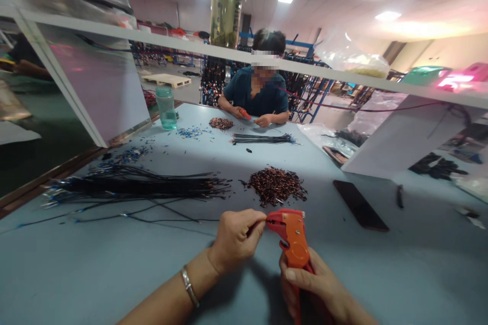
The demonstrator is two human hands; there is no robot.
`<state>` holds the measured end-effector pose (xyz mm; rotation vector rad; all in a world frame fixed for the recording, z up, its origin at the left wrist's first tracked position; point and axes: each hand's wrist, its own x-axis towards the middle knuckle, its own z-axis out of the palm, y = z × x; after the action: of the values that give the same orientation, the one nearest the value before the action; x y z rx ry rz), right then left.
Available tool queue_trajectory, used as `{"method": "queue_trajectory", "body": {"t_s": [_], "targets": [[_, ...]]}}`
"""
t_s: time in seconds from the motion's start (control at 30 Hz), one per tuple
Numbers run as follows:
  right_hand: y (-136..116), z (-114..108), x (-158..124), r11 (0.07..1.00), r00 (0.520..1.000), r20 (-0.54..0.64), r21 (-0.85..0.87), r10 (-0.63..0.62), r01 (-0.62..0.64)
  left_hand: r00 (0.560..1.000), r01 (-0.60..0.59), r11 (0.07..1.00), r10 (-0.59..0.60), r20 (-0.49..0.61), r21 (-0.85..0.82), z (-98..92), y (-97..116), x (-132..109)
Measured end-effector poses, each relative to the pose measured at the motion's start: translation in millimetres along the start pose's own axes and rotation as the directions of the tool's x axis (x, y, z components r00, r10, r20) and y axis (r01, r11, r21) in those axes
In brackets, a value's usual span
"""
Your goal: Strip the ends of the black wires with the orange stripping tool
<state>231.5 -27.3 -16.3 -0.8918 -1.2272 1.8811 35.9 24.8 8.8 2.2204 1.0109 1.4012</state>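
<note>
My right hand is wrapped round the handles of an orange and red wire stripper, held upright with its jaws turned left. My left hand, with a metal bracelet at the wrist, pinches a thin black wire at the mouth of those jaws. The wire trails leftward across the table behind the hand; its tip at the jaws is hidden. Left of the hands lies a thick bundle of black wires with several loose ones in front. A heap of small black and copper-coloured pieces sits just beyond the wire stripper.
A dark phone lies to the right. Blue bits are scattered at the left edge near a water bottle. Across the table a person handles a red tool beside another wire bundle. A shelf beam crosses overhead.
</note>
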Motion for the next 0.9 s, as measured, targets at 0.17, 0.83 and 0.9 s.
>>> {"method": "queue_trajectory", "body": {"t_s": [0.17, 0.83, 0.9], "targets": [[0.6, 0.8, 2.2, 1.000, 1.000, -0.013, -0.003, 0.016, -0.016, 1.000, 0.015, 1.000, -0.016, -0.017, -0.018, 0.4, 2.4, 0.3], [1.5, 3.9, 1.8, 0.999, 0.997, -0.072, -0.033, 0.002, -0.004, 0.995, 0.093, 0.996, -0.093, -0.023, -0.003, 6.4, 3.4, -0.4], [0.3, 4.8, 1.9, 0.999, 0.997, -0.073, -0.046, -0.004, 0.001, 0.995, 0.097, 0.995, -0.098, -0.023, -0.009, 6.6, 3.2, -0.7]]}}
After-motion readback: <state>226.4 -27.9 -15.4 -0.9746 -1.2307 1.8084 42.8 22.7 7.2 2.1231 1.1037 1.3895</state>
